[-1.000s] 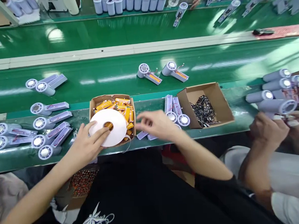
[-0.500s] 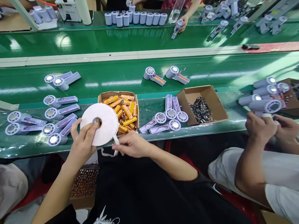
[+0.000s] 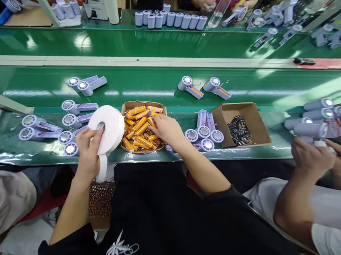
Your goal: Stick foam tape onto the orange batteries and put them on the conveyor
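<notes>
In my left hand (image 3: 88,147) is a wide roll of white tape (image 3: 113,126), gripped at its core, with a loose strip hanging below. My right hand (image 3: 167,129) reaches into a cardboard box (image 3: 144,151) of orange wrapped batteries (image 3: 140,127). Its thumb and fingers close around the end of one battery at the right side of the pile; the fingertips are partly hidden. Just right of that hand, several lavender fan-like housings (image 3: 204,132) with round ends and handle shells lie on the bench.
More lavender housings (image 3: 70,120) lie at the left, and two with orange batteries (image 3: 191,86) rest on the green belt (image 3: 145,85). An open box (image 3: 254,128) holds dark wired parts. At right, a co-worker's hands (image 3: 312,158) hold a housing; another person sits across the line.
My right hand has left the tape's loose end and moved up into the battery box. The tape roll has tilted in my left hand. The view has shifted somewhat to the left.
</notes>
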`<action>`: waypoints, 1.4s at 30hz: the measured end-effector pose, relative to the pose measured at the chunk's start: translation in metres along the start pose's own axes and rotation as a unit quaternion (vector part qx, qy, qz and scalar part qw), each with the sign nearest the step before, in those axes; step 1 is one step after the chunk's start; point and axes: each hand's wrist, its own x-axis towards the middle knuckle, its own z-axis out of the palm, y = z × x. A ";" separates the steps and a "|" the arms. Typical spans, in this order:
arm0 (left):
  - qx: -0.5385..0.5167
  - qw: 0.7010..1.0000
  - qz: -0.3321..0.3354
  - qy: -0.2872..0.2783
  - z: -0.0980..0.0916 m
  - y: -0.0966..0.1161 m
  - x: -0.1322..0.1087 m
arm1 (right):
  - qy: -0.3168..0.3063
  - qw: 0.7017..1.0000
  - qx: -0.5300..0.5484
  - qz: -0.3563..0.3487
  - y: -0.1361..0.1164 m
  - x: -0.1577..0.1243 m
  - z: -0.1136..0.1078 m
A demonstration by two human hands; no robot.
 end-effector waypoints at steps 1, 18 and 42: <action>-0.001 1.000 0.003 -0.009 0.005 0.001 0.000 | -0.008 0.999 0.046 -0.003 0.006 0.003 0.003; 0.056 0.995 0.079 0.016 0.052 0.026 0.018 | 0.147 0.753 0.641 -0.013 0.022 0.010 0.016; 0.133 0.986 0.089 0.046 0.033 0.069 0.024 | 0.102 0.763 0.636 -0.041 -0.017 -0.026 0.007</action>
